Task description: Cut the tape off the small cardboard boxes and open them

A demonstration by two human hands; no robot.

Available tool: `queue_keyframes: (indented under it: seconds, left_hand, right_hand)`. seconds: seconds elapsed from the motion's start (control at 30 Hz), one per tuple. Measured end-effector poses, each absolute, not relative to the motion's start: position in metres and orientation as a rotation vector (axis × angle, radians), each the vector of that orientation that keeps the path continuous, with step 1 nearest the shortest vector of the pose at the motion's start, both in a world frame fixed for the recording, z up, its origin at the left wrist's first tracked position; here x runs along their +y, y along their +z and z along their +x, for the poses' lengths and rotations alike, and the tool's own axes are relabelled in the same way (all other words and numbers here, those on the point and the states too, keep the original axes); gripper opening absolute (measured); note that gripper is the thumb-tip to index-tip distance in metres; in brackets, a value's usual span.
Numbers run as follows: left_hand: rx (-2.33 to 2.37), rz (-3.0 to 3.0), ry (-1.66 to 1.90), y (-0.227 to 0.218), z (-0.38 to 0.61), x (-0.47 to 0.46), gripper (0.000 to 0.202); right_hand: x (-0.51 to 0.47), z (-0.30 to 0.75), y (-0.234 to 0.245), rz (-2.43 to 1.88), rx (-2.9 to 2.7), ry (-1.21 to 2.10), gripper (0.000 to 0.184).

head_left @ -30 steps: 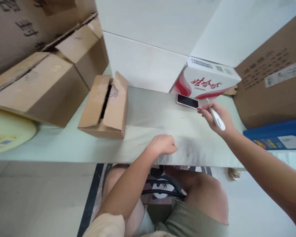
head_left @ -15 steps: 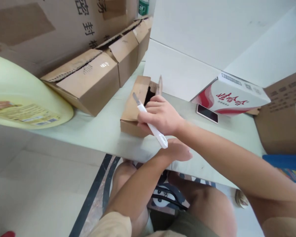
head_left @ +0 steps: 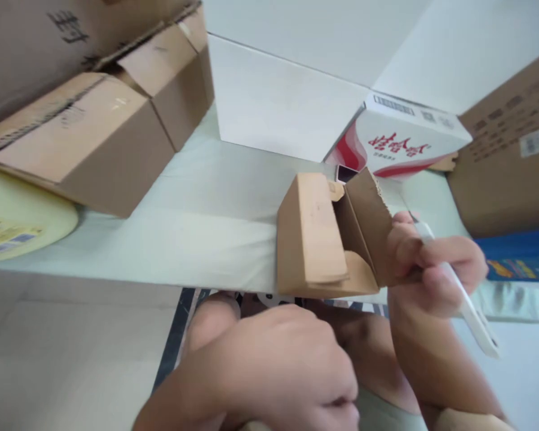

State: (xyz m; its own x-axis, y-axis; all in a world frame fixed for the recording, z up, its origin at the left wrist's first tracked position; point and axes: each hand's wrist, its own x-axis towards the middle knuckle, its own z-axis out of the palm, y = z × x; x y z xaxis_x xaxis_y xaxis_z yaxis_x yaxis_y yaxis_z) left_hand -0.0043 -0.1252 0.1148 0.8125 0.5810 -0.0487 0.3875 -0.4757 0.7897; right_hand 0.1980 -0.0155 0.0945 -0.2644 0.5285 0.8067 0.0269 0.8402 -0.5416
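Observation:
A small brown cardboard box (head_left: 296, 239) stands at the front edge of the table with its lid flap (head_left: 363, 215) raised and its dark inside partly showing. My right hand (head_left: 440, 269), to the right of it, is closed around a white utility knife (head_left: 469, 311). The thin blade points up and away from me, and the fingertips touch or nearly touch the flap's outer edge. Low in front of the box, my left hand (head_left: 287, 359) is held curled and slightly blurred. Its palm side is hidden, so anything inside it does not show.
Brown cartons (head_left: 112, 143) line the left side above a pale yellow jug (head_left: 27, 215). Behind the box are a red-and-white carton (head_left: 399, 137) and a partly covered phone (head_left: 345, 173). A large carton (head_left: 507, 149) and a blue item (head_left: 521, 251) stand at right.
The small box now sits farther right and closer to me, its flap opened wider. My right hand with the knife has moved right; my left hand has drawn back toward me. The view has shifted.

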Motion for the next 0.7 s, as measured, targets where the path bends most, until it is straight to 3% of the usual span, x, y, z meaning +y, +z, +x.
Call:
queue_keyframes:
  seconds: [0.07, 0.13, 0.17, 0.23, 0.33, 0.4, 0.53, 0.7]
  left_hand:
    - [0.851, 2.013, 0.591, 0.117, -0.028, -0.123, 0.039]
    - [0.836, 1.788, 1.216, 0.108, -0.040, -0.102, 0.042]
    - [0.954, 1.627, 1.590, 0.098, -0.041, -0.087, 0.036]
    - [1.283, 1.543, 1.878, 0.071, -0.036, -0.055, 0.013]
    - [1.354, 1.751, 1.605, 0.032, -0.024, -0.019, 0.047]
    - [1.291, 1.901, 1.383, 0.018, -0.018, -0.008, 0.056]
    - [1.333, 1.951, 1.157, 0.017, -0.024, -0.008, 0.051]
    - [1.356, 1.848, 1.132, 0.017, -0.048, -0.007, 0.045]
  right_hand:
    - [-0.035, 0.210, 0.090, -0.443, -1.701, 0.577, 0.041]
    - [-0.047, 0.219, 0.084, -0.461, -1.720, 0.622, 0.039]
    - [-0.050, 0.223, 0.081, -0.447, -1.749, 0.651, 0.036]
    - [-0.055, 0.227, 0.074, -0.408, -1.749, 0.747, 0.031]
    - [-0.057, 0.227, 0.062, -0.391, -1.710, 0.871, 0.022]
    - [-0.057, 0.226, 0.052, -0.403, -1.757, 0.906, 0.024]
    - [-0.048, 0.230, 0.022, -0.616, -1.685, 0.970, 0.030]
    - [-0.041, 0.232, -0.002, -0.833, -1.617, 1.011, 0.034]
